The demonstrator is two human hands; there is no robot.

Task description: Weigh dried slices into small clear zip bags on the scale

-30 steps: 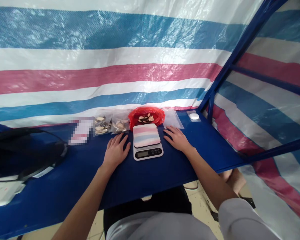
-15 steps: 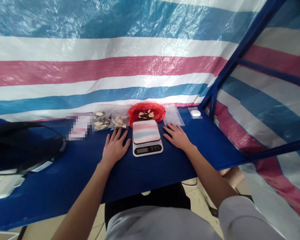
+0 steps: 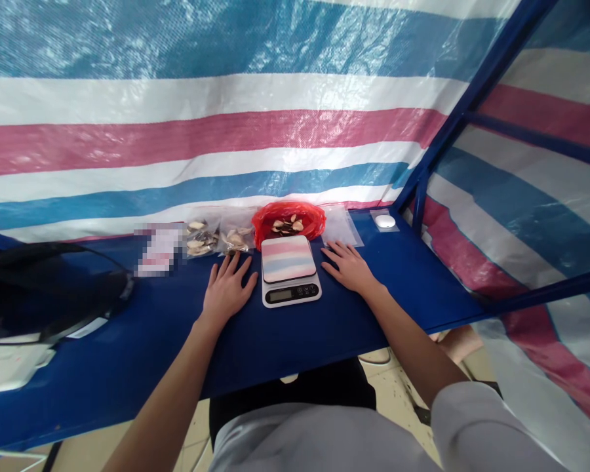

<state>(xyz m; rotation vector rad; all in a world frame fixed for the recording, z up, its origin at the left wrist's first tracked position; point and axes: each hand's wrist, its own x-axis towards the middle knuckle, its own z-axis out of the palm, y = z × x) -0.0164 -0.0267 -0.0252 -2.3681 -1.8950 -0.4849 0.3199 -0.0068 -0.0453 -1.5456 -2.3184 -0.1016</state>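
Note:
My left hand (image 3: pixel 229 286) lies flat on the blue table, fingers spread, just left of a white kitchen scale (image 3: pixel 290 269). On the other side of the scale rests my right hand (image 3: pixel 348 267), also flat with fingers apart. Neither holds anything. The scale's shiny plate bears nothing and mirrors the striped sheet. Behind it sits an open red plastic bag (image 3: pixel 260 223) with dried slices (image 3: pixel 288 225), perhaps mushroom, inside. Beyond my left fingertips are two clear bags of similar slices, one left (image 3: pixel 200 239) and one right (image 3: pixel 236 237). Flat clear bags (image 3: pixel 343 227) lie beyond my right fingertips.
A small white object (image 3: pixel 385 221) on a clear bag lies at the back right. Blurred-out paper (image 3: pixel 158 251), a black bag-like item (image 3: pixel 49 288) and a white power strip (image 3: pixel 10 364) are on the left. Striped sheeting (image 3: pixel 226 144) and a blue frame (image 3: pixel 455 141) enclose the table.
Both hands and the things on the table stay in place. Only the camera view has shifted very slightly.

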